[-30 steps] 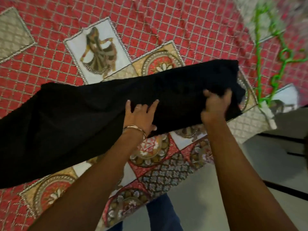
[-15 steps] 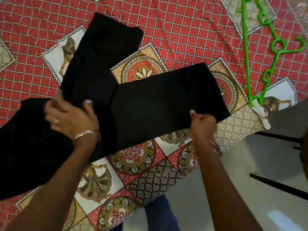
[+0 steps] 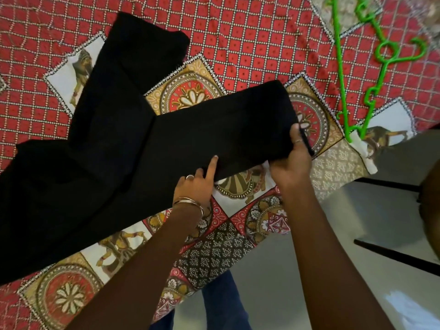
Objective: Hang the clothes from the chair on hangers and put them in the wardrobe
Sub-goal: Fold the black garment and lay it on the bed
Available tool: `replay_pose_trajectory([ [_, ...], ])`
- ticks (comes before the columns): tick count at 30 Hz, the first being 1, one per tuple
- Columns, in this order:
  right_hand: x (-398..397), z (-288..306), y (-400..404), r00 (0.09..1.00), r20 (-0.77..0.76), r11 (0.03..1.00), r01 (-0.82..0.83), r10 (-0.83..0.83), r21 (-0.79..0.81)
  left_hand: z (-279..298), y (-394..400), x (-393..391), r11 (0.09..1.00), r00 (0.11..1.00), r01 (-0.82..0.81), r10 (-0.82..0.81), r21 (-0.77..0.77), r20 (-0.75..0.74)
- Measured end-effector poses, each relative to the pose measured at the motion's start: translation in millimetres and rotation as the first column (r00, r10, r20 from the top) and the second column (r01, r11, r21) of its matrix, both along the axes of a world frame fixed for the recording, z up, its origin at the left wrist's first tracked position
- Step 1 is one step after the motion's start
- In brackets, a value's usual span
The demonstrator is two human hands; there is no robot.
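Two hands work one garment: the right hand point(image 3: 291, 160) grips the right-hand end of the black folded cloth garment point(image 3: 147, 148), thumb on top, while the left hand point(image 3: 196, 183) has its index finger laid straight on the near edge, the other fingers curled. The garment lies spread leftward from both hands over the red patterned bedspread point(image 3: 238, 39), near the bed's front edge. One bright green plastic hanger point(image 3: 352, 75) lies apart at the right, by the bed's corner and bare floor point(image 3: 345, 270).

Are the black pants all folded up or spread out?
Partly folded. The black pants lie on the bedspread, one leg doubled across, the other leg out flat.
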State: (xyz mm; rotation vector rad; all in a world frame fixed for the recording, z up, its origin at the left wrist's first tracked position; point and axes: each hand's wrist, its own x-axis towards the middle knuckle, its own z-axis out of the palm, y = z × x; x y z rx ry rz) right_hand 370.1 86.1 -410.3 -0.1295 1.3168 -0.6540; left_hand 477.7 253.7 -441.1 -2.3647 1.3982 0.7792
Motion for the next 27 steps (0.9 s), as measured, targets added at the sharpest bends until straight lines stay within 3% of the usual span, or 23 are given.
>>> replay_pose_trajectory([
  [4, 3, 23, -21, 0.993, -0.084, 0.984, 0.066, -0.081, -0.167, 20, 1, 0, 1.000, 0.996, 0.014, -0.014, -0.005, -0.090],
  [6, -2, 43, -37, 0.991, -0.101, 0.942, 0.053, -0.091, -0.331, 34, -3, 5, 0.994, 0.990, 0.090, -0.096, -0.069, -0.105],
  [9, -18, 58, -52, 0.974, -0.210, 0.893, -0.017, -0.087, -0.449, 42, -3, 10, 0.965, 0.961, 0.222, -0.240, -0.139, -0.135],
  [11, -32, 50, -57, 0.962, -0.253, 0.897, -0.022, -0.101, -0.441, 41, -6, 10, 0.949, 0.937, 0.278, -0.302, -0.149, -0.176],
  [16, -78, -5, -50, 0.878, -0.452, 0.968, 0.043, -0.154, -0.246, 19, -18, 4, 0.915, 0.863, 0.390, -0.322, 0.106, -0.389],
  [17, -84, -9, -50, 0.876, -0.464, 0.973, 0.024, -0.131, -0.230, 15, -18, 4, 0.936, 0.862, 0.342, -0.277, 0.085, -0.425],
  [19, -83, -15, -47, 0.882, -0.471, 0.972, -0.090, -0.024, -0.219, 5, -4, 8, 0.997, 0.871, 0.060, -0.076, -0.048, -0.486],
  [21, -77, -12, -50, 0.867, -0.497, 0.961, -0.167, 0.038, -0.219, -4, 8, 11, 0.964, 0.889, -0.197, 0.100, -0.177, -0.446],
  [25, -77, -8, -61, 0.779, -0.609, 0.970, -0.002, -0.150, -0.242, -5, 18, 18, 0.937, 0.914, -0.326, 0.279, -0.122, -0.295],
  [27, -74, -7, -58, 0.637, -0.756, 0.980, -0.005, -0.151, -0.199, -8, 23, 24, 0.927, 0.884, -0.373, 0.340, -0.045, -0.321],
])
